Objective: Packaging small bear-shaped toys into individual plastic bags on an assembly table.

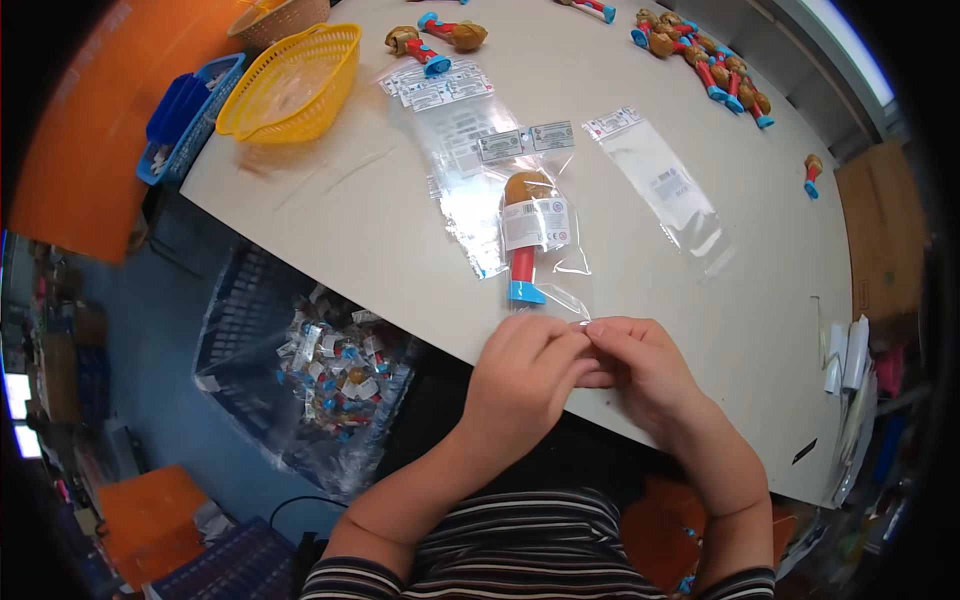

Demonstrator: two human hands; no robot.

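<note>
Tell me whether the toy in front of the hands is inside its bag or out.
Inside: the brown-headed toy figure with red body and blue base lies within the clear plastic bag, film visible around it.

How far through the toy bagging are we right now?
Done: a blue crate beside the table holds many bagged toys. In hand: one toy lies inside a clear bag, and the left hand and right hand pinch its open end at the table edge. Left: a row of loose toys at the far side, plus empty bags waiting.
</note>
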